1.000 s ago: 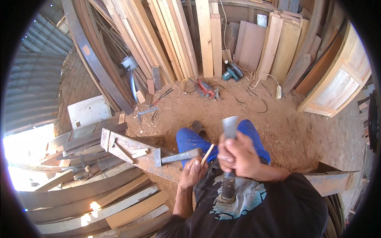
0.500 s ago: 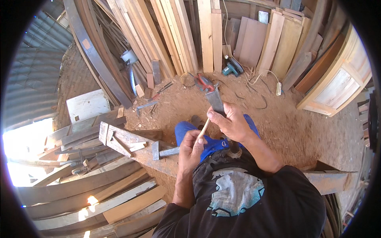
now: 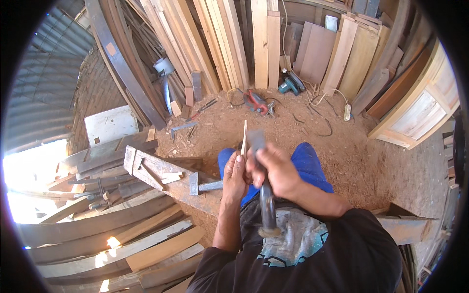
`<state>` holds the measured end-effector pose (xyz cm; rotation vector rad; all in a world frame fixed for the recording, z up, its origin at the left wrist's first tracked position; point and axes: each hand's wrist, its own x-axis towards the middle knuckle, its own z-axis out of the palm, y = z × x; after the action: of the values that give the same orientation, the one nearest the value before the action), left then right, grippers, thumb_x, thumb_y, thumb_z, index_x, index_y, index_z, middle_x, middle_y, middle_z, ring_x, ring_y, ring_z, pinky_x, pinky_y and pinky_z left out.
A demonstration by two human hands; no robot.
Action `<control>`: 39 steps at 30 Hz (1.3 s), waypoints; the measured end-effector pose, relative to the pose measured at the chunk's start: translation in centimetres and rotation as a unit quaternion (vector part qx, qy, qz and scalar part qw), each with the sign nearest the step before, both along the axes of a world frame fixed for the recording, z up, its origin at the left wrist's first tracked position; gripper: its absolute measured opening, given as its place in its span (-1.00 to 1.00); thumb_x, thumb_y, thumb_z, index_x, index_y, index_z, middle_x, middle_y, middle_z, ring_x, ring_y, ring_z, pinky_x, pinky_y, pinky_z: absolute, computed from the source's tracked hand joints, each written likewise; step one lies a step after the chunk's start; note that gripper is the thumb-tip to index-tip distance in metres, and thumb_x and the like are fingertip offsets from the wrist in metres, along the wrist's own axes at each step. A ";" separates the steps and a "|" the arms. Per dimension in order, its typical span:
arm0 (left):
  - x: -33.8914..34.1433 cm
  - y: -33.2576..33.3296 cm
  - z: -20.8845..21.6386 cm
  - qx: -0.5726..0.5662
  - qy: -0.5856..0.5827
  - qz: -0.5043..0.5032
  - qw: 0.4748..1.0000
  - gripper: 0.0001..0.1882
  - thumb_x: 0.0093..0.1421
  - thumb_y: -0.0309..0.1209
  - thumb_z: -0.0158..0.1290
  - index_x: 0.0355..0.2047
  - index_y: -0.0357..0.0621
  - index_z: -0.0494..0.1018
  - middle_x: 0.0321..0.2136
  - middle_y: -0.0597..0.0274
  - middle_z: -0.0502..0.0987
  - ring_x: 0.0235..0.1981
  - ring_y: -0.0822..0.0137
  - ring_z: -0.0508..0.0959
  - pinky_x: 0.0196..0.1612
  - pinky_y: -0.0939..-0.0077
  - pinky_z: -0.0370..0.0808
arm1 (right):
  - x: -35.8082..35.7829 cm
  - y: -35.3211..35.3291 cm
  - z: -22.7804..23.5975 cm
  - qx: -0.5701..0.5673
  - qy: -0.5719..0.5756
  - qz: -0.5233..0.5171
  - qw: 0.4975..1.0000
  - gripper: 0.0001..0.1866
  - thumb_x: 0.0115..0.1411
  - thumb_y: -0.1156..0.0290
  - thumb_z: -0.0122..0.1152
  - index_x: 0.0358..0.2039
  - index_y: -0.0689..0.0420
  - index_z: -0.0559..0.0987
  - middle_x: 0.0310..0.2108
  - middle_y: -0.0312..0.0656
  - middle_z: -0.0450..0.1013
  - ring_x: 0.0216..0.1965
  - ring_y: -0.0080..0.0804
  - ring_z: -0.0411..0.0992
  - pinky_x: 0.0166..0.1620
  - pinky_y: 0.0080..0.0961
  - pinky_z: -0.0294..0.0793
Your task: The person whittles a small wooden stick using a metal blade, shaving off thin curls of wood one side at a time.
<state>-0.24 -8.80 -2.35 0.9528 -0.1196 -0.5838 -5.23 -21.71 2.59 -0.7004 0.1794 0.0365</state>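
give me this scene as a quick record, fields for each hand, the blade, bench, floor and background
left hand: grips a thin wood stick, its free end pointing away from the body
right hand: grips a chisel, handle end toward the shirt
blade: beside the stick, blurred; contact unclear
bench: hammer and wood scraps, left side
floor: red power tool, teal saw
background: upright boards; panelled door at right
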 end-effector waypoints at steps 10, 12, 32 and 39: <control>-2.5 1.8 2.6 0.311 -0.302 0.055 0.899 -0.73 0.39 -0.33 -0.22 -0.37 -0.21 0.38 -0.62 0.32 0.35 -0.58 0.50 0.32 -0.51 0.53 0.31 | -3.0 0.7 3.2 -0.011 0.052 0.070 0.996 -0.79 0.38 0.24 -0.11 -0.19 0.12 0.31 -0.58 -0.34 0.21 -0.71 -0.72 0.11 -0.61 -0.63 0.25; -5.2 3.2 0.3 0.314 -0.323 -0.007 0.893 -0.76 0.38 -0.34 -0.18 -0.37 -0.20 0.38 -0.68 0.37 0.27 -0.65 0.53 0.26 -0.57 0.60 0.22 | -4.0 -1.0 4.9 -0.030 -0.002 -0.012 0.999 -0.78 0.37 0.22 -0.10 -0.21 0.12 0.31 -0.59 -0.33 0.21 -0.71 -0.70 0.12 -0.62 -0.62 0.26; -0.2 0.8 3.5 0.320 -0.284 0.087 0.900 -0.59 0.41 -0.17 -0.30 -0.28 -0.24 0.42 -0.55 0.28 0.41 -0.52 0.46 0.38 -0.44 0.53 0.35 | -2.2 2.4 2.0 -0.014 0.061 0.131 0.989 -0.84 0.37 0.27 -0.12 -0.22 0.10 0.29 -0.58 -0.39 0.20 -0.71 -0.72 0.13 -0.62 -0.64 0.26; -5.0 3.4 1.0 0.352 -0.284 -0.013 0.892 -0.52 0.42 -0.11 -0.36 -0.42 -0.24 0.33 -0.68 0.28 0.30 -0.65 0.45 0.29 -0.58 0.51 0.22 | -3.9 -0.2 5.2 -0.048 -0.026 0.005 0.998 -0.81 0.36 0.26 -0.12 -0.25 0.12 0.29 -0.61 -0.35 0.18 -0.74 -0.68 0.11 -0.66 -0.61 0.26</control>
<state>-5.24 -5.40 -1.40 1.8234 -0.4662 -0.3494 -9.15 -21.89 7.82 -0.7975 0.1287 0.0184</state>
